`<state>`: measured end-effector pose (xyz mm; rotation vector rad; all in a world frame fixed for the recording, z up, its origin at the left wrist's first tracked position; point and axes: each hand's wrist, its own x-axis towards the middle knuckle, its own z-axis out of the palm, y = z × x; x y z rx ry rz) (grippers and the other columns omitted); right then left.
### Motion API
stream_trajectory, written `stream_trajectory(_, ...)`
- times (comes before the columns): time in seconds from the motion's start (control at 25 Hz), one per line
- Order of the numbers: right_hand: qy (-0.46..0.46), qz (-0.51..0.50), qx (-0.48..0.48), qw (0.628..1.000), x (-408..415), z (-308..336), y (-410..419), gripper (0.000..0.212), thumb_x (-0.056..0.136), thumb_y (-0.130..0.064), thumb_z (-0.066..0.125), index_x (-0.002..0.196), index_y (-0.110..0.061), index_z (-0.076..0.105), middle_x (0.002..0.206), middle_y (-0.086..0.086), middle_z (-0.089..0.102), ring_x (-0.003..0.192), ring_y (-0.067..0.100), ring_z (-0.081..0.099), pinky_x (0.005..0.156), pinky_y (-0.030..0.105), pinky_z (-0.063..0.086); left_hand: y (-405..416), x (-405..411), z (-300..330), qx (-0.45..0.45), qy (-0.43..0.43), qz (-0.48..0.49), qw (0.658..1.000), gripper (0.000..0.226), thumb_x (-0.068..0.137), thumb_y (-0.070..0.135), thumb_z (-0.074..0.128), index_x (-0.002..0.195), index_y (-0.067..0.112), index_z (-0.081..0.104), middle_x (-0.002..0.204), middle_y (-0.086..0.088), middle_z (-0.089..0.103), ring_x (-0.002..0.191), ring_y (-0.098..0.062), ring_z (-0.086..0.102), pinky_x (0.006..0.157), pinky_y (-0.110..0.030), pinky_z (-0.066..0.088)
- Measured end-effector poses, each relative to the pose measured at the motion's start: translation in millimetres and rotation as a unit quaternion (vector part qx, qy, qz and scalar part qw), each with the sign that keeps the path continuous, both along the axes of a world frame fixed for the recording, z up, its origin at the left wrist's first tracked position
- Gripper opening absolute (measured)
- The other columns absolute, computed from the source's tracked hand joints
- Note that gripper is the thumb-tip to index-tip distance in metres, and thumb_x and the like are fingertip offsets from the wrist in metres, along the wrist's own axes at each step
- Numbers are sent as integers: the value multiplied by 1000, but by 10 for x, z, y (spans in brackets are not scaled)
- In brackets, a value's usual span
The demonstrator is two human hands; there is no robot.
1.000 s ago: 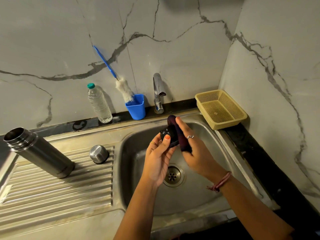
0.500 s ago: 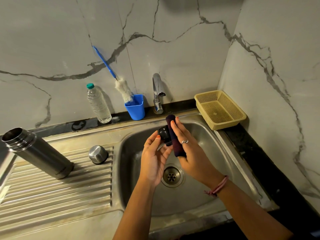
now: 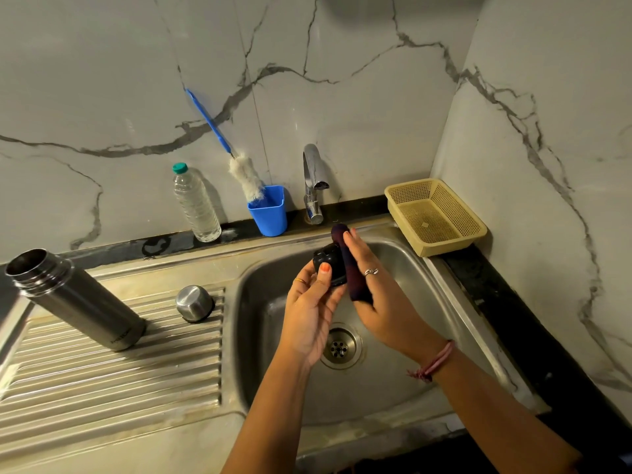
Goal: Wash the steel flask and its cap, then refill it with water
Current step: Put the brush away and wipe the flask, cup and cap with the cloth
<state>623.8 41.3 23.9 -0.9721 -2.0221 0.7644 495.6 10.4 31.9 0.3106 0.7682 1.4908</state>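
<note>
Over steel sink (image 3: pixel 424 289), hands rub rounded black cap (image 3: pixel 329 265) with dark cloth (image 3: pixel 352 268).

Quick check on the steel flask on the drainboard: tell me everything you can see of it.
The steel flask is a brushed-metal cylinder, uncapped, with a threaded neck and a dark open mouth. It stands on its base on the ribbed drainboard, left of the sink basin, looking tilted through the wide-angle lens. Small lettering near the base is unreadable. Neither hand touches it.
</note>
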Motion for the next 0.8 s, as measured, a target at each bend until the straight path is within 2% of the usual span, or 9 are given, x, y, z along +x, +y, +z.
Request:
stream_trajectory(0.08, -5, 7, 18, 1000, 17, -20, -6, 81, 79, 9, 48, 150, -11, 15, 158, 5, 15, 146, 12, 15, 113, 17, 25, 19, -32, -14, -4, -11, -1, 1000, 47, 84, 12, 64, 128, 0, 52, 124, -22, 62, 102, -25, 68, 91, -37, 56)
stream_trajectory(0.2, 49, 15, -76, 996, 65, 24, 39, 79, 84, 7, 47, 151, -16, 14, 155, 2, 26, 141, 13, 28, 115, 28, 27, -25, -10, 10, 24, -9, -42, 999, 33, 89, 13, 56, 118, -1, 58, 115, -21, 67, 103, -25, 67, 88, -31, 58)
stream_trajectory(0.24, 53, 10, -82, 995, 66, 35, 27, 77, 84, 5, 46, 151, -16, 14, 154, 2, 27, 141, 12, 29, 115, 29, 27, -32, 1, 18, 31, -6, -46, 998, 31, 90, 14, 54, 117, -1, 59, 113, -20, 68, 102, -24, 67, 87, -30, 58)
stream_trajectory(0.4, 56, 24, -62, 996, 36, 13, -42, 76, 84, 5, 46, 151, -13, 12, 155, 0, 24, 142, 10, 26, 116, 23, 24, -6, 7, 5, 51, -3, -21, 998, 27, 93, 20, 55, 112, 3, 64, 105, -16, 68, 93, -20, 67, 81, -27, 58)
stream_trajectory(0.52, 56, 53, -139, 987, 96, 85, 20, 79, 84, 15, 45, 149, -20, 18, 147, -6, 34, 134, -5, 34, 107, 11, 30, -4, -55, -53, 35, 7, -19, 999, 31, 86, 21, 63, 112, 4, 60, 97, -13, 69, 78, -15, 66, 68, -22, 58)
stream_trajectory(0.64, 1, 89, -192, 977, 201, 132, 134, 81, 82, 18, 46, 147, -25, 24, 139, -13, 39, 124, -18, 35, 101, 5, 31, -20, -163, -81, 12, 32, -54, 998, 46, 75, 26, 72, 113, 5, 57, 98, -15, 69, 78, -18, 67, 67, -31, 60)
stream_trajectory(0.72, -49, 116, -195, 973, 231, 148, 206, 81, 82, 16, 50, 145, -29, 26, 136, -18, 41, 124, -16, 37, 101, 7, 33, -35, -218, -67, -4, 39, -73, 997, 50, 73, 27, 77, 113, 4, 58, 98, -16, 69, 80, -20, 66, 69, -35, 61)
stream_trajectory(0.8, -96, 140, -190, 967, 224, 175, 268, 82, 82, 14, 52, 145, -31, 26, 138, -16, 41, 127, -6, 39, 103, 11, 36, -56, -225, -58, -25, 43, -78, 996, 42, 77, 22, 75, 111, 1, 62, 95, -15, 70, 79, -20, 68, 70, -36, 62)
